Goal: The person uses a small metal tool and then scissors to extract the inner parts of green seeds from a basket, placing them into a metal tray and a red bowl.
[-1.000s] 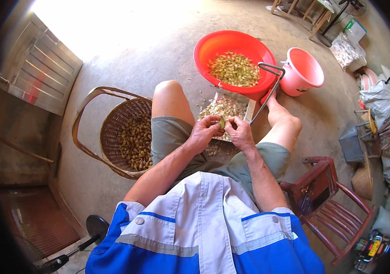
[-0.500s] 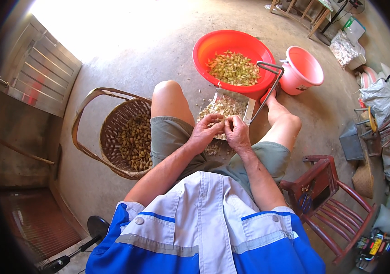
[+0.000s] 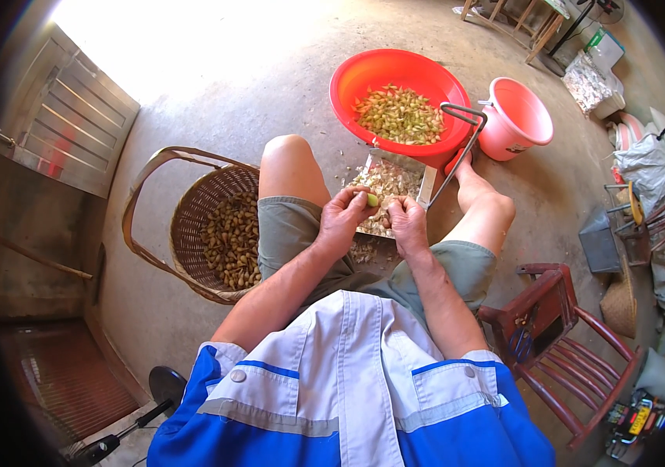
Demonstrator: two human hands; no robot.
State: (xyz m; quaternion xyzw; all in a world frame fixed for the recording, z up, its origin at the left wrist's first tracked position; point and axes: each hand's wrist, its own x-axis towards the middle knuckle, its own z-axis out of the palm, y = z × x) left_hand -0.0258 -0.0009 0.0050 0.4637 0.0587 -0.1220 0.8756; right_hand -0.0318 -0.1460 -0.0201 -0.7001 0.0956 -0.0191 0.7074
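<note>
My left hand (image 3: pixel 338 222) is closed on a small pale green bulb (image 3: pixel 372 201). Just to its right, my right hand (image 3: pixel 408 226) has its fingertips pinched on something small that I cannot make out. Under both hands, between my legs, a metal dustpan (image 3: pixel 426 184) holds a heap of pale peelings (image 3: pixel 389 184). At my left stands a woven basket (image 3: pixel 187 243) with brown unpeeled bulbs (image 3: pixel 230 238). A red basin (image 3: pixel 344 97) beyond the dustpan holds yellow-green peeled bulbs (image 3: pixel 398 114).
A pink bucket (image 3: pixel 525 134) stands beside the basin. A wooden chair (image 3: pixel 570 362) is close at my lower right. Sacks (image 3: pixel 643 156) and a grey box (image 3: pixel 597 245) line the right wall. A door (image 3: pixel 75 113) is at the upper left.
My hands have drawn slightly apart, the left one moving a little up and left. The green bulb, hidden half a second ago, now shows clearly in my left fingers.
</note>
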